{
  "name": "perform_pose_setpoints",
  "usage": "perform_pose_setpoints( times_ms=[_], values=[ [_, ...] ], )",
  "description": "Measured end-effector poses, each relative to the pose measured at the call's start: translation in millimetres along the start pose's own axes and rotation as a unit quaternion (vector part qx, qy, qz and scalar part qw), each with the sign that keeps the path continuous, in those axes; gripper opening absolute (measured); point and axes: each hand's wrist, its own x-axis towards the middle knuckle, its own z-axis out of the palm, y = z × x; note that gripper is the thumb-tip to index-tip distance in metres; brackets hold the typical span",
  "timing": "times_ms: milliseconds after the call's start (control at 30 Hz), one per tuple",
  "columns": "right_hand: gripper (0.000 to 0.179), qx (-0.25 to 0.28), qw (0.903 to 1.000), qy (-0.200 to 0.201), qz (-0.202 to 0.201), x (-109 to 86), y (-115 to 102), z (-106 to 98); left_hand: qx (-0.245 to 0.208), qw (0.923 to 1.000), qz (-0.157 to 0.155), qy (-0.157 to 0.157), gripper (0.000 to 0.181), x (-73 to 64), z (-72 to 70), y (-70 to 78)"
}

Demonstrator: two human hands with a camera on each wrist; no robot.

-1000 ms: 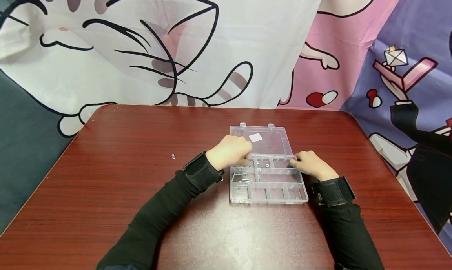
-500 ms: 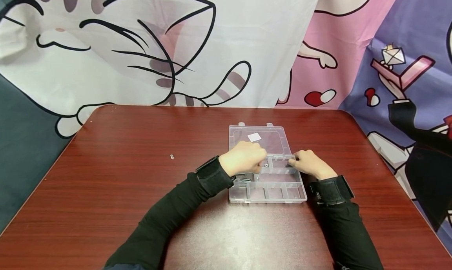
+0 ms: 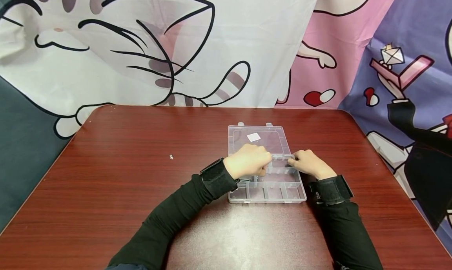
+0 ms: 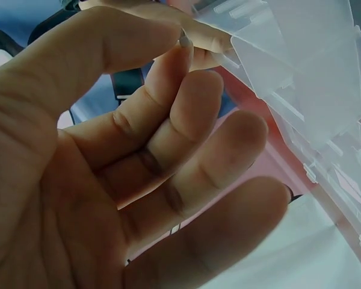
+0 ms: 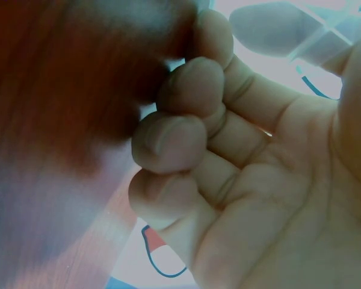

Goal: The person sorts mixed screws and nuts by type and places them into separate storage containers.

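Observation:
A clear plastic compartment box (image 3: 267, 192) lies on the table with its lid (image 3: 272, 138) folded back, away from me. My left hand (image 3: 248, 160) is above the box's left and middle compartments. In the left wrist view, its thumb and index finger pinch a small grey metal piece (image 4: 183, 40), too small to tell its kind. The other fingers are loosely bent. At the box's right side, my right hand (image 3: 312, 164) grips the wall, thumb inside and curled fingers (image 5: 171, 141) outside. Thin metal screws (image 3: 245, 179) lie in a left compartment, partly hidden by the left hand.
Two tiny ring-shaped pieces (image 3: 171, 157) lie on the reddish-brown table (image 3: 116, 183), left of the box. A white label (image 3: 253, 137) is on the lid. Behind the table's far edge hangs a printed cloth (image 3: 226, 46).
My left hand has moved right and slightly nearer, from the box's left edge to over its middle compartments. The right hand has kept its hold on the box wall.

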Motion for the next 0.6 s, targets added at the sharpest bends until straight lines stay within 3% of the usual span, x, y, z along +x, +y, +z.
perform_pose_setpoints(
  times_ms=[233, 500, 600],
  values=[
    [0.032, -0.001, 1.0, -0.002, 0.0, 0.6, -0.3, 0.6, -0.008, 1.0, -0.004, 0.003, 0.021, -1.4, 0.5, -3.3],
    [0.032, -0.001, 1.0, -0.005, 0.006, 0.0, -0.6, -1.0, -0.003, 0.9999, -0.013, 0.004, 0.005, -6.6, 0.2, -8.8],
    [0.032, 0.0, 1.0, -0.005, 0.005, -0.3, -0.9, -0.6, -0.004, 0.9999, -0.013, 0.007, 0.008, -7.9, 0.6, -9.8]
  ],
)
